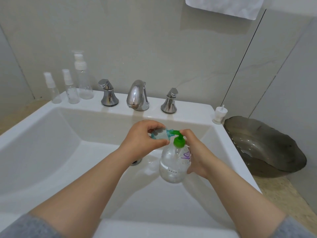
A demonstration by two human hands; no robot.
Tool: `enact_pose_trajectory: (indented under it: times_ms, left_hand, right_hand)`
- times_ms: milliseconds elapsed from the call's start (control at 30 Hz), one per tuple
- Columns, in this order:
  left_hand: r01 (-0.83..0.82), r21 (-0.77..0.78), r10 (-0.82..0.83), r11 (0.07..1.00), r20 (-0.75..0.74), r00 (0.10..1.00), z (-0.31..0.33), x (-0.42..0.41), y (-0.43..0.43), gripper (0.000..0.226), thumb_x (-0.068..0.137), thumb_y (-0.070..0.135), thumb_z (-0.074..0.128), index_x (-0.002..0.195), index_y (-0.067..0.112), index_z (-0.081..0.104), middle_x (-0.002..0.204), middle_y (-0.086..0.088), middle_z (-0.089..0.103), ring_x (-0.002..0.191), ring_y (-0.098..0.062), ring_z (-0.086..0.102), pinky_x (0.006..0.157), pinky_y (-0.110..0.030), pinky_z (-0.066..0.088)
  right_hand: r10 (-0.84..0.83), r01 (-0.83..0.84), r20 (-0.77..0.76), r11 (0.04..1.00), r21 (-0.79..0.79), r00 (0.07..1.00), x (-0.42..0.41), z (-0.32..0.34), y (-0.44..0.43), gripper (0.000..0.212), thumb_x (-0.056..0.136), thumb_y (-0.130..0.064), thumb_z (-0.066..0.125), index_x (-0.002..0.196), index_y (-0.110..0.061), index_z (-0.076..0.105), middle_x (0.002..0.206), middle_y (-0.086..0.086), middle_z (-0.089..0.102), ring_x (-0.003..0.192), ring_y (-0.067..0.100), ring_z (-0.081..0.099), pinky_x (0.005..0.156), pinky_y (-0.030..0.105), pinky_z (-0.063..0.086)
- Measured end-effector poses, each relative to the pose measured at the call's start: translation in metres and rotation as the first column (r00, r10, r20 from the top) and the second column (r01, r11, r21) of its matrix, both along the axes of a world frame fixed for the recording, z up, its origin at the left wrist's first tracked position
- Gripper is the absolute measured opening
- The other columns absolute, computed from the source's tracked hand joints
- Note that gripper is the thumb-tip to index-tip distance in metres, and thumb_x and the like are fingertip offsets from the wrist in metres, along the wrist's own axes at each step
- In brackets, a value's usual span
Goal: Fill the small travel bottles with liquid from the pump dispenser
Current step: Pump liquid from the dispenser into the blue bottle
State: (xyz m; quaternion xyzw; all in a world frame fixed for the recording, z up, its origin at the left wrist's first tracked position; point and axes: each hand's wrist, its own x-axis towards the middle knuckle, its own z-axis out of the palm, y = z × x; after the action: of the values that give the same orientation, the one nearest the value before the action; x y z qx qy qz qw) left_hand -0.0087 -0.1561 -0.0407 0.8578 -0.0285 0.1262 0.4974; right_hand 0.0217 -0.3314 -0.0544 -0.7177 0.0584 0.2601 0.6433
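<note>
Over the white sink [42, 134], my right hand [197, 152] grips a clear pump dispenser [173, 164] with a green pump head [178, 140], one finger lying on top of the pump. My left hand [145, 138] holds a small clear travel bottle [160, 133] on its side, its mouth at the green nozzle. The bottle looks teal-tinted. Three more clear travel bottles with white spray tops stand at the sink's back left: a short one [53, 90], a middle one [71, 88] and a tall one [83, 78].
A chrome faucet [137, 96] with two chrome handles [108, 93] [169, 101] stands on the back rim. A white spray cap [219, 115] sits on the right corner. A dark grey basin [267, 146] lies right of the sink. A white towel [224, 6] hangs above.
</note>
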Motion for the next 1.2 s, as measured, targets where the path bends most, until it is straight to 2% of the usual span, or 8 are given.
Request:
enact_pose_trajectory:
  times_ms: [100,233,333,400,500,733,900,1200]
  left_hand:
    - [-0.001,-0.008,0.001,1.0,-0.01,1.0,0.0,-0.001,0.0,0.037,0.065,0.023,0.085,0.098,0.026,0.07,0.092,0.013,0.065,0.086,-0.002,0.06,0.074,-0.012,0.047]
    - [-0.013,-0.025,0.013,1.0,0.013,1.0,0.003,0.0,0.001,0.035,0.064,0.023,0.086,0.095,0.029,0.069,0.092,0.012,0.066,0.086,-0.002,0.061,0.073,-0.01,0.048]
    - [-0.014,-0.028,0.015,1.0,0.03,0.999,0.005,0.0,0.0,0.035,0.064,0.023,0.086,0.094,0.031,0.068,0.093,0.011,0.065,0.088,-0.003,0.061,0.074,-0.011,0.048]
    - [-0.015,-0.028,0.016,1.0,0.036,0.999,0.005,0.0,-0.001,0.036,0.064,0.023,0.086,0.096,0.029,0.069,0.095,0.009,0.066,0.089,-0.004,0.061,0.078,-0.016,0.05]
    - [-0.015,-0.036,0.016,0.999,0.039,0.999,0.005,0.001,0.0,0.038,0.063,0.022,0.086,0.097,0.027,0.069,0.096,0.009,0.066,0.089,-0.004,0.061,0.079,-0.017,0.05]
    - [-0.016,-0.028,0.017,0.999,0.039,0.999,0.003,0.001,-0.001,0.038,0.063,0.024,0.086,0.096,0.03,0.068,0.097,0.01,0.064,0.091,-0.005,0.061,0.08,-0.017,0.05]
    - [-0.016,-0.011,0.016,1.0,0.036,0.999,0.003,0.001,-0.001,0.039,0.064,0.025,0.086,0.098,0.029,0.069,0.098,0.01,0.063,0.091,-0.004,0.06,0.079,-0.015,0.049]
    - [0.003,0.017,-0.003,1.0,0.013,1.0,0.002,-0.001,-0.002,0.039,0.065,0.024,0.085,0.101,0.026,0.07,0.097,0.014,0.063,0.088,0.001,0.059,0.077,-0.014,0.049]
  right_hand:
    - [-0.002,0.002,-0.001,0.998,-0.068,1.0,-0.001,0.0,0.001,0.051,0.071,-0.065,0.049,0.105,-0.032,0.068,0.12,0.004,0.063,0.108,0.027,0.057,0.092,0.045,0.044]
    - [0.03,-0.03,0.0,0.998,-0.054,1.0,-0.004,0.009,-0.002,0.049,0.083,-0.064,0.045,0.11,-0.028,0.064,0.111,0.002,0.062,0.099,0.021,0.06,0.07,0.033,0.044]
    - [0.033,-0.03,0.055,0.998,-0.055,0.998,0.0,0.008,-0.002,0.079,0.058,-0.084,0.053,0.12,-0.036,0.062,0.131,-0.004,0.055,0.126,0.021,0.047,0.106,0.044,0.035]
    - [0.021,-0.013,0.112,0.998,-0.068,0.993,0.001,0.005,0.001,0.07,0.052,-0.084,0.056,0.105,-0.041,0.07,0.128,-0.005,0.06,0.127,0.021,0.048,0.112,0.047,0.03]
    - [0.032,-0.02,0.14,0.996,-0.087,0.99,0.001,0.005,0.003,0.049,0.056,-0.077,0.05,0.081,-0.042,0.075,0.113,-0.005,0.068,0.118,0.021,0.054,0.111,0.047,0.034]
    - [0.021,-0.013,0.115,0.998,-0.069,0.993,0.005,0.001,0.004,0.065,0.063,-0.064,0.045,0.11,-0.025,0.068,0.099,-0.007,0.069,0.106,0.02,0.056,0.106,0.04,0.037]
    - [0.003,-0.008,0.075,0.998,0.066,0.997,0.007,0.002,0.001,0.049,0.086,-0.048,0.047,0.114,-0.014,0.066,0.088,-0.002,0.063,0.091,0.021,0.055,0.089,0.038,0.043]
    - [-0.037,0.031,0.054,0.993,0.115,0.998,0.005,0.005,0.001,0.031,0.09,-0.034,0.046,0.095,-0.011,0.068,0.086,0.006,0.058,0.08,0.021,0.052,0.075,0.033,0.042]
